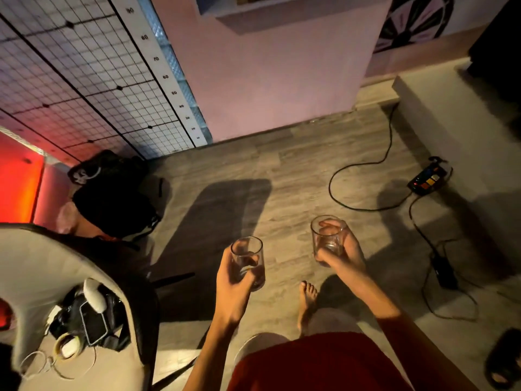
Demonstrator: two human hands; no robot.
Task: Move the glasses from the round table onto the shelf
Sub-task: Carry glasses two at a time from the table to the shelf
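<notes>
Each of my hands carries a clear empty drinking glass above the wooden floor. My left hand (229, 289) wraps around a tall glass (248, 263), held upright at the centre of the view. My right hand (345, 253) grips a shorter, wider glass (328, 238), tilted slightly, a little farther forward and to the right. A shelf edge (253, 12) juts from the pink wall at the top of the view. The round table is out of sight.
A beige chair (42, 266) with cables and gadgets on its seat stands at the lower left, dark bags (112, 204) beyond it. A power strip (427, 180) and black cables lie on the floor at right, beside a raised step (451, 114). My bare foot (307, 303) is below the glasses.
</notes>
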